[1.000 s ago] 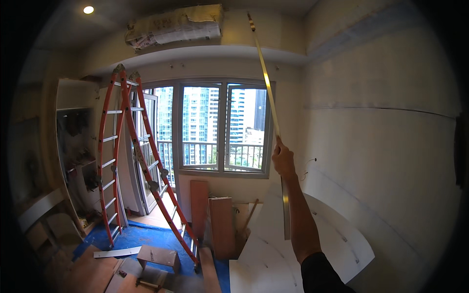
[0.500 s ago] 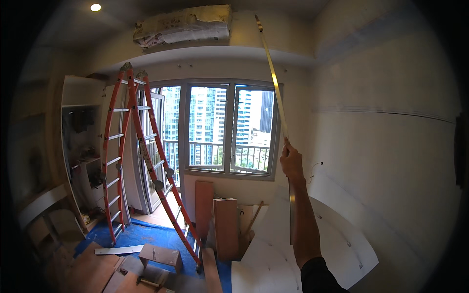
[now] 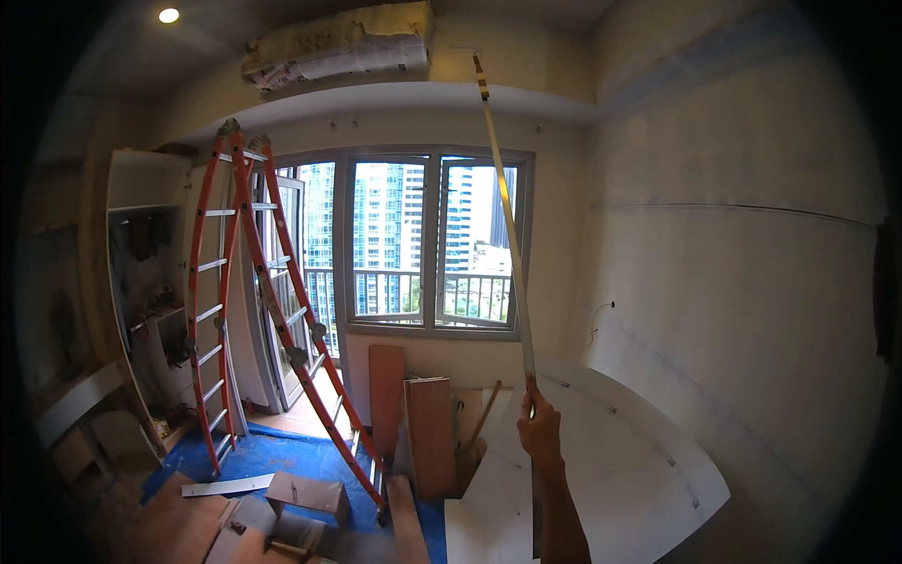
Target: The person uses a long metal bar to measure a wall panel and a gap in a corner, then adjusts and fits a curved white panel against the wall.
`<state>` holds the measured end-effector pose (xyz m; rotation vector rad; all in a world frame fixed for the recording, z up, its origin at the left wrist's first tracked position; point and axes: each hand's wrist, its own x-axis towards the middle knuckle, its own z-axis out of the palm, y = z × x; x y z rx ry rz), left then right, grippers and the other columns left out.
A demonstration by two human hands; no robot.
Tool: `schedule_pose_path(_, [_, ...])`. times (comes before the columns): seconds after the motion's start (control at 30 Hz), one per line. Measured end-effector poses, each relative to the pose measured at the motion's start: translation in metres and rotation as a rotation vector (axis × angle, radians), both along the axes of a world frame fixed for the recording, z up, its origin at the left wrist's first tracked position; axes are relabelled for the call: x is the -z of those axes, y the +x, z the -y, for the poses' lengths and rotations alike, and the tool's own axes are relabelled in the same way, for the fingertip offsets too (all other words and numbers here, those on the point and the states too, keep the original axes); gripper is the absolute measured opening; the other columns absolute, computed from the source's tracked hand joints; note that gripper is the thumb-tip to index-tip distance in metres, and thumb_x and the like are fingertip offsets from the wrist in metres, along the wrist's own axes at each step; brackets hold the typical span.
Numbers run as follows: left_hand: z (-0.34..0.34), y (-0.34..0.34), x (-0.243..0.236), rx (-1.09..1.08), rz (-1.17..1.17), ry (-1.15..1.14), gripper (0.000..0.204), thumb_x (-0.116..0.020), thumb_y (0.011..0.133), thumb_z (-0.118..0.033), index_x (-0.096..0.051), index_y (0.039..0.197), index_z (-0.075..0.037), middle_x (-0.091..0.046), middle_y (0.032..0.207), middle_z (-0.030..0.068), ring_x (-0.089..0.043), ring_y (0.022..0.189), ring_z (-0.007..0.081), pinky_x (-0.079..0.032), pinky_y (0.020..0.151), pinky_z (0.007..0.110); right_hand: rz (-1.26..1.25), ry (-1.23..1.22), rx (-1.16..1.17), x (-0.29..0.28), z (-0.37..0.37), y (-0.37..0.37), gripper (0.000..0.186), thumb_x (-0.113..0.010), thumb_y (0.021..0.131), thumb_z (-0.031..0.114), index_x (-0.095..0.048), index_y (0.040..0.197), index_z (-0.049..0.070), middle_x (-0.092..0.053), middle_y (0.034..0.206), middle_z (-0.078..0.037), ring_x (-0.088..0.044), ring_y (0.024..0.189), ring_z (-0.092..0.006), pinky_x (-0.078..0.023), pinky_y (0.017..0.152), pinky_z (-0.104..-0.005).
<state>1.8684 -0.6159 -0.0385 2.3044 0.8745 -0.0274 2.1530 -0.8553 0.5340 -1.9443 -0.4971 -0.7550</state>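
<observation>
My right hand (image 3: 539,429) is closed around the lower part of a long extension pole (image 3: 508,216), with yellow and silver stretches. The pole leans up and to the left, crossing in front of the window. Its dark-banded upper end (image 3: 480,75) reaches the wall band above the window, right of the wrapped wall unit. A thin, pale piece at the tip is too small to make out clearly. Below my grip, the pole runs down beside my forearm. My left hand is out of view.
A red folding ladder (image 3: 246,197) stands at the left on blue floor sheeting (image 3: 272,453). Brown boards (image 3: 429,437) lean below the window (image 3: 437,244). A large white panel (image 3: 620,470) lies at the lower right. The paper-wrapped unit (image 3: 338,52) hangs high up.
My right hand has come down and slightly left with the pole. The pole's upper end is lower on the wall band. The whole view has shifted a little.
</observation>
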Motion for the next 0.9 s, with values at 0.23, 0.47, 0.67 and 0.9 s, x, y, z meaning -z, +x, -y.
schedule_pose_path(0.23, [-0.011,-0.005,-0.001,-0.037,0.025,-0.079,0.06,-0.046,0.095,-0.052,-0.06,0.128,-0.003,-0.054,0.131,0.0315,-0.049,0.126,0.0477,-0.038,0.106,0.053,-0.019,0.021,-0.009,-0.177,-0.001,0.077,0.043,-0.043,0.103,0.025,-0.047,0.146,0.017,-0.056,0.063,-0.007,-0.048,0.039,-0.0134,-0.043,0.037,-0.0306])
schedule_pose_path(0.47, [-0.009,-0.002,0.0,0.02,-0.067,-0.081,0.067,-0.048,0.094,-0.053,-0.055,0.131,0.002,-0.055,0.127,0.0341,-0.052,0.122,0.0475,-0.041,0.103,0.053,-0.016,0.081,-0.107,-0.161,-0.026,0.053,0.043,-0.045,0.099,0.021,-0.052,0.14,0.012,-0.069,0.1,-0.026,-0.069,0.092,-0.0405,-0.054,0.084,-0.0463])
schedule_pose_path(0.67, [-0.01,0.011,-0.023,-0.03,0.184,-0.007,0.062,-0.054,0.091,-0.052,-0.055,0.136,-0.011,-0.045,0.141,0.0301,-0.041,0.131,0.0508,-0.033,0.112,0.051,0.129,0.009,-0.021,-0.164,-0.029,0.114,0.044,-0.043,0.103,0.024,-0.046,0.146,0.017,-0.063,0.074,-0.013,-0.056,0.052,-0.0189,-0.05,0.049,-0.0352])
schedule_pose_path(0.9, [0.021,0.188,-0.364,0.164,0.85,-0.225,0.051,-0.067,0.091,-0.028,-0.056,0.13,0.002,-0.065,0.117,0.0168,-0.062,0.111,0.0247,-0.047,0.097,0.035,-0.138,-0.094,0.036,0.027,0.009,0.019,0.048,-0.047,0.101,0.018,-0.041,0.149,0.019,-0.057,0.063,-0.019,-0.055,0.05,-0.0181,-0.048,0.055,-0.034])
